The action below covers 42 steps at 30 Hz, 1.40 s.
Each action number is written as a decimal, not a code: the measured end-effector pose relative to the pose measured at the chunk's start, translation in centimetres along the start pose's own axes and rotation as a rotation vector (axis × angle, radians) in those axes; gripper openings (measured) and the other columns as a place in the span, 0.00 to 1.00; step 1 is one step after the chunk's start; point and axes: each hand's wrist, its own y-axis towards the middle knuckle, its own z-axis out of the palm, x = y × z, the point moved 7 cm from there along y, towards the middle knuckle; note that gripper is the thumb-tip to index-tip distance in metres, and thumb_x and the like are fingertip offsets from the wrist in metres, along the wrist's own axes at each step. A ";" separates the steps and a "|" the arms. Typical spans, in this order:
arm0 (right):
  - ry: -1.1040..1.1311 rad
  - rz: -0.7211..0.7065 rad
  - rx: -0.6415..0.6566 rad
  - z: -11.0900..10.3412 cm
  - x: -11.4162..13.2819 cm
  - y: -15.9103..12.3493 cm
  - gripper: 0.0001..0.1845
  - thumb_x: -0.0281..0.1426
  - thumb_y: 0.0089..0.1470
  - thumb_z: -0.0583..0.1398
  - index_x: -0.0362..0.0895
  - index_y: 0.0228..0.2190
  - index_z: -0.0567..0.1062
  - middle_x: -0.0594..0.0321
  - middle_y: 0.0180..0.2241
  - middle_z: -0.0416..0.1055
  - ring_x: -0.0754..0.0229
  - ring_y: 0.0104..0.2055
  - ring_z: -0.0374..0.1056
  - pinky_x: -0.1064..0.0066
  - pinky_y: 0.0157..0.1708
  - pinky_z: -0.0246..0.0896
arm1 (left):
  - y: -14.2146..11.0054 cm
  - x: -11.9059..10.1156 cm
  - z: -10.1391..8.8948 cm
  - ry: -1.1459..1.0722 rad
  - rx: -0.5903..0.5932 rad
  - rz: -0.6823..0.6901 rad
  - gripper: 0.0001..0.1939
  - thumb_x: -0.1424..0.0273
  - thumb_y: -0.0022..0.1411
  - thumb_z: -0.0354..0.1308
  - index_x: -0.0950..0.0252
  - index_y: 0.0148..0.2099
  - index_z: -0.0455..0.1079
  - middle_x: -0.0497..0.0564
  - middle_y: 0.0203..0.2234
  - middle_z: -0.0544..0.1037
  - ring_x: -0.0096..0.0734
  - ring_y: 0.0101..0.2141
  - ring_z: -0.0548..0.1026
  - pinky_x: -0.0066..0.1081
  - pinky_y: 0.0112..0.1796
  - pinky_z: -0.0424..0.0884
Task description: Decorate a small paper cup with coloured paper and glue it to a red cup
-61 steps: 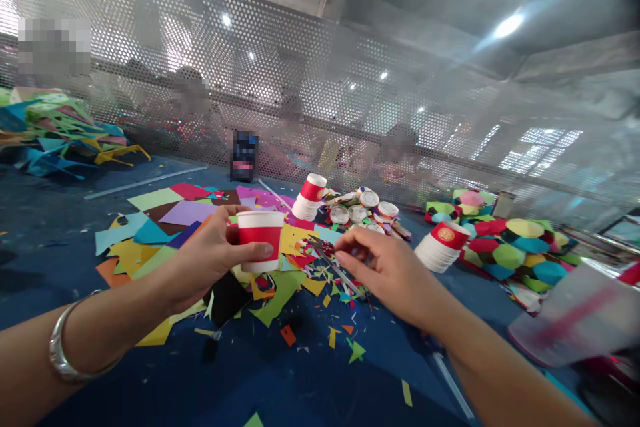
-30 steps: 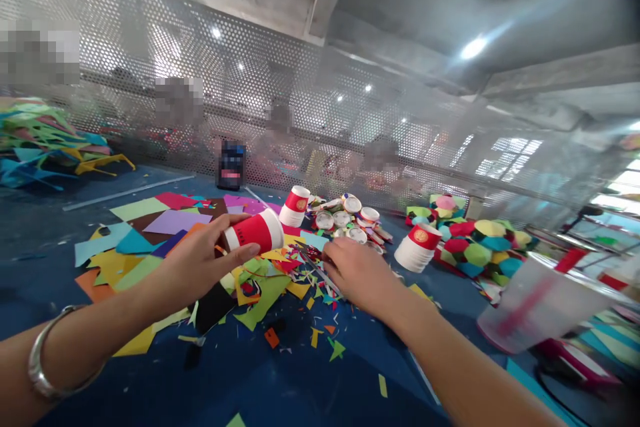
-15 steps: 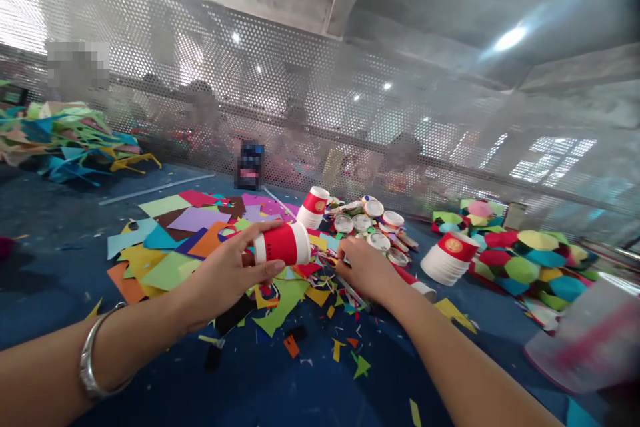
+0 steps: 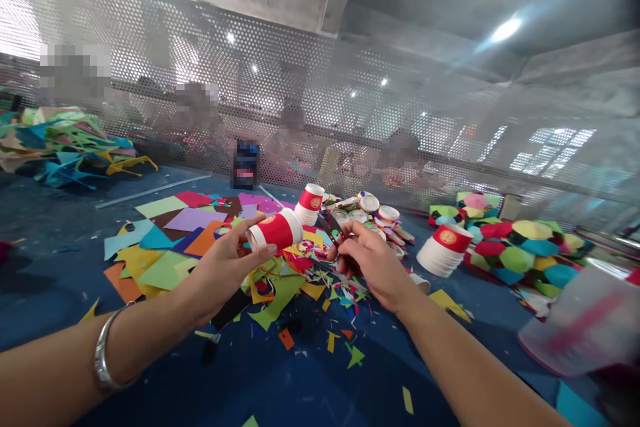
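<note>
My left hand [image 4: 227, 263] holds a red-and-white paper cup [image 4: 277, 229] lying on its side in the air, thumb below and fingers behind it. My right hand [image 4: 365, 253] is closed on a narrow dark tool [image 4: 332, 229] with small light spots, its tip pointing up and left; whether it is a knife or scissors I cannot tell. Just behind the held cup, another paper cup [image 4: 309, 203] stands upside down. Beneath both hands lie colored paper scraps [image 4: 280, 283].
Colored paper sheets [image 4: 195, 219] lie at the left, below a cut-paper heap [image 4: 70, 147]. Round white-rimmed pieces [image 4: 369, 203] are piled behind my right hand. Rightward stand stacked cups [image 4: 445, 250], colorful paper pieces [image 4: 530, 247] and a translucent bin [image 4: 580, 320]. A perforated screen [image 4: 280, 87] rises behind.
My right hand has come up from the scraps with the dark tool in its fingers. My left hand has tilted the cup, raising its right end.
</note>
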 end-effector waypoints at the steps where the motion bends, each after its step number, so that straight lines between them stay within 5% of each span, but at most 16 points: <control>1: 0.035 0.009 0.014 0.5 0.3 -0.3 0.05 0.30 0.52 0.52 0.48 0.33 0.60 0.66 0.28 0.72 0.66 0.21 0.62 0.72 0.20 0.54 | 0.0 0.1 0.0 0.000 0.003 -0.001 0.40 0.60 0.57 0.68 0.57 0.68 0.58 0.58 0.51 0.79 0.48 0.49 0.77 0.40 0.47 0.74; 7: 0.230 0.044 0.141 4.0 1.8 -2.2 0.10 0.38 0.60 0.60 0.46 0.35 0.66 0.69 0.25 0.65 0.70 0.20 0.50 0.72 0.19 0.40 | -0.1 0.6 0.6 -0.015 0.049 0.013 0.40 0.62 0.58 0.68 0.54 0.69 0.56 0.56 0.49 0.80 0.45 0.45 0.80 0.41 0.44 0.75; 15: 0.352 0.147 0.228 6.7 1.8 -3.5 0.19 0.48 0.66 0.57 0.46 0.33 0.67 0.72 0.24 0.57 0.71 0.20 0.44 0.72 0.19 0.33 | -0.7 -0.7 1.3 -0.085 0.034 0.069 0.40 0.64 0.56 0.70 0.58 0.67 0.59 0.56 0.52 0.79 0.41 0.48 0.79 0.37 0.49 0.73; 26: 0.448 0.273 0.244 7.3 0.9 -4.0 0.25 0.55 0.62 0.57 0.45 0.33 0.70 0.73 0.22 0.52 0.73 0.18 0.40 0.72 0.18 0.27 | -0.6 -0.4 0.9 0.045 0.001 0.122 0.36 0.63 0.60 0.66 0.60 0.66 0.58 0.56 0.48 0.81 0.39 0.45 0.80 0.33 0.43 0.74; 42: 0.410 0.293 0.215 7.3 0.6 -4.3 0.28 0.57 0.61 0.56 0.45 0.31 0.71 0.72 0.20 0.52 0.72 0.17 0.40 0.71 0.17 0.25 | -0.6 -0.5 0.7 0.147 -0.009 0.084 0.44 0.65 0.55 0.68 0.61 0.70 0.55 0.54 0.41 0.83 0.45 0.43 0.80 0.38 0.43 0.74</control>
